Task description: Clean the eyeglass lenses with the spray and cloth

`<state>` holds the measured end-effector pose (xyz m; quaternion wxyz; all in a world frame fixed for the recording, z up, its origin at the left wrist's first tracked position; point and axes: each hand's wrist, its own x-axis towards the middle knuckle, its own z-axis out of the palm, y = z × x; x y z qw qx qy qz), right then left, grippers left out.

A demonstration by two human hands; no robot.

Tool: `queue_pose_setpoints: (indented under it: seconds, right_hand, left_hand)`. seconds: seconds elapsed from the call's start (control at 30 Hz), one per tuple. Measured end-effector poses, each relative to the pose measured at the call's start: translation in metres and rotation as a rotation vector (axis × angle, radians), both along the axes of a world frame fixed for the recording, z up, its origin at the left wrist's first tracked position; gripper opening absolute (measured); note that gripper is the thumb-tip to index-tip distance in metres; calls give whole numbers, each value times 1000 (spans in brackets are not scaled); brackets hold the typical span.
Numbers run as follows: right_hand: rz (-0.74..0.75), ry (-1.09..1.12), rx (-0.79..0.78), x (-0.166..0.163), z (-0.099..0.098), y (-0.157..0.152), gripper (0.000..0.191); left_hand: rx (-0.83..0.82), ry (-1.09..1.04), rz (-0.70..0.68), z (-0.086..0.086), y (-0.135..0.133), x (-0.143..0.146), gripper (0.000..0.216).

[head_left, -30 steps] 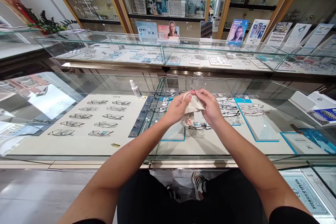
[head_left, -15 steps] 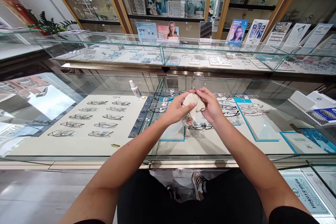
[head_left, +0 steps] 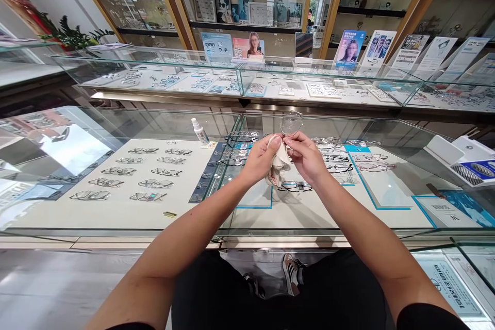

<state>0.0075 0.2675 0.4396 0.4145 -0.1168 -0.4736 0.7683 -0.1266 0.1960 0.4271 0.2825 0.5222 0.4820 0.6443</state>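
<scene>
Over the glass display counter (head_left: 116,129) my two hands meet. My left hand (head_left: 263,157) is closed on a beige cleaning cloth (head_left: 277,169) that hangs bunched below its fingers. My right hand (head_left: 307,157) pinches a pair of clear-framed glasses (head_left: 291,124), one round lens sticking up above the fingertips. The cloth is pressed against the lower part of the glasses between both hands; the rest of the frame is hidden.
A small white spray bottle (head_left: 199,131) stands on the counter to the left. Rows of eyeglass frames (head_left: 131,175) lie inside the case. A white box and case (head_left: 464,157) sit at the right. A second counter (head_left: 240,69) and shelves stand behind.
The cloth has been bunched tighter and drawn lower under my left hand. The lens held up by my right hand has tilted slightly. Both arms stay in place.
</scene>
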Motion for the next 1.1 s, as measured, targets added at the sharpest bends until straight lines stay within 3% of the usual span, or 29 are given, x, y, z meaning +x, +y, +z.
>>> queue_pose_setpoints:
  seconds: [0.4,0.73,0.87,1.1]
  right_hand:
    - [-29,-2,-92,1,-3,13,28]
    - [11,-47,-26,0,-2,2,33]
    - [-17,-51,-16,-1,-3,2,32]
    - [-58,-23,-54,-1,-5,12,33]
  left_hand:
    - [-21,164,-199,-3,1,-14,67]
    - [-74,44,-74,2,0,-8,65]
    - [-32,96,-26,4,1,-7,68]
    - [-47,92,-164,7,-2,-8,62]
